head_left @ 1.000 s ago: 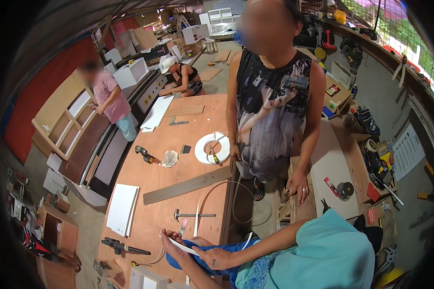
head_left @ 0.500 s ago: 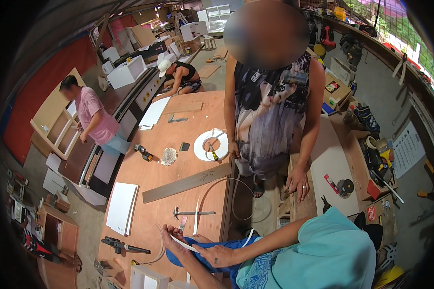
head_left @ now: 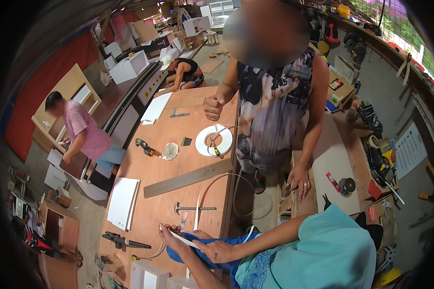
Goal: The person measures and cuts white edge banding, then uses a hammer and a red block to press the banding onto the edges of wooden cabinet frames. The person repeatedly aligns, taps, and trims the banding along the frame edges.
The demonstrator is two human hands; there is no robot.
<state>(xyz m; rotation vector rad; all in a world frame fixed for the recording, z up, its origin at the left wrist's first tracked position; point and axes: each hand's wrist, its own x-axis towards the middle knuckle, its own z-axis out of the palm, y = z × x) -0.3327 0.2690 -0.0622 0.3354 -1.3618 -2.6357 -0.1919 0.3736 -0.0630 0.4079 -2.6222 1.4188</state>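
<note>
A narrow white strip (head_left: 185,240), which looks like edge banding, stretches between my two hands over my blue shorts. My left hand (head_left: 175,240) has its fingers closed around the strip near its far end. Farther along, my right hand (head_left: 216,251) pinches the same strip, and a tail of it stands up beyond the wrist. Just past my hands, a hammer (head_left: 195,208) lies on the wooden table (head_left: 154,166), with a scraper (head_left: 183,219) close by. Another length of white strip crosses the hammer's handle and curves off the table edge in a loop.
Across the table stand a white coil (head_left: 201,140), a drill (head_left: 144,147), a grey-brown board (head_left: 188,178) and white panels (head_left: 123,204). A black blower-like tool (head_left: 125,240) lies at left. A co-worker (head_left: 279,106) stands opposite; two more work at far left.
My left fingers have curled in around the strip from a more spread pose. The co-worker opposite has raised a closed hand over the table. The person in pink bends lower.
</note>
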